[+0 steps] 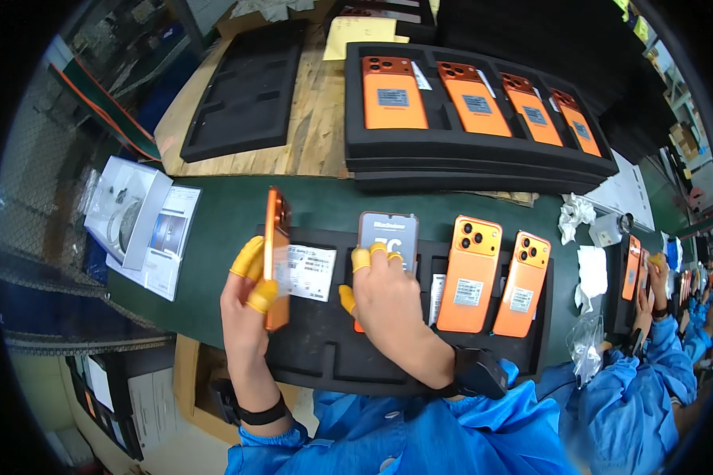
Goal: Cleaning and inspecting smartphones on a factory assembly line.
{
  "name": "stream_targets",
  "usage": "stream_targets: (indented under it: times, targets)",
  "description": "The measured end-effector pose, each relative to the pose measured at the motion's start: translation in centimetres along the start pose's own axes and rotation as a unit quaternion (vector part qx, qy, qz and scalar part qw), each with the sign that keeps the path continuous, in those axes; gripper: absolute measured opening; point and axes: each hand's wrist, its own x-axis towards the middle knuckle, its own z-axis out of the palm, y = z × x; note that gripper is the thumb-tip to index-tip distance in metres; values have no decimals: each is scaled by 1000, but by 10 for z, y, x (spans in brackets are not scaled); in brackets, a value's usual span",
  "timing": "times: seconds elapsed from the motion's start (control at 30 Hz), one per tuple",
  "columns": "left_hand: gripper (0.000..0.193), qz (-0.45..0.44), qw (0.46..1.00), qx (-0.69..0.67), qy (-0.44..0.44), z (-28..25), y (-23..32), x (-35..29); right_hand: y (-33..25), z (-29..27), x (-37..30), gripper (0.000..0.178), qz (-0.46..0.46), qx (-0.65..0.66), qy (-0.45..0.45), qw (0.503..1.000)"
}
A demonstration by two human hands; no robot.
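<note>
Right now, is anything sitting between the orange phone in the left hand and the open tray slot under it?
Nothing visible blocks it. The left hand holds the orange phone on edge above the black foam tray; only a white label card lies in the slot beside it. The right hand rests on the neighbouring face-up phone.

Bright blue smock sleeves with a white snap button fill the lower middle of the frame. The left hand (245,313) wears yellow rubber finger cots and a black wristband; the right hand (392,305) wears matching yellow cots and a bulkier black wrist strap.
</note>
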Motion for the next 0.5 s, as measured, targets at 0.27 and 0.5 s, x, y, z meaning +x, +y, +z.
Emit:
stream_targets:
  times: [0.27,0.5]
  targets:
    - [49,-80,941,-328,-30,-6,-15,1,49,-65,-32,69,222,328,-47,917]
    - [35,72,986,132,68,-5,-23,6,81,-30,-53,69,192,538,59,819]
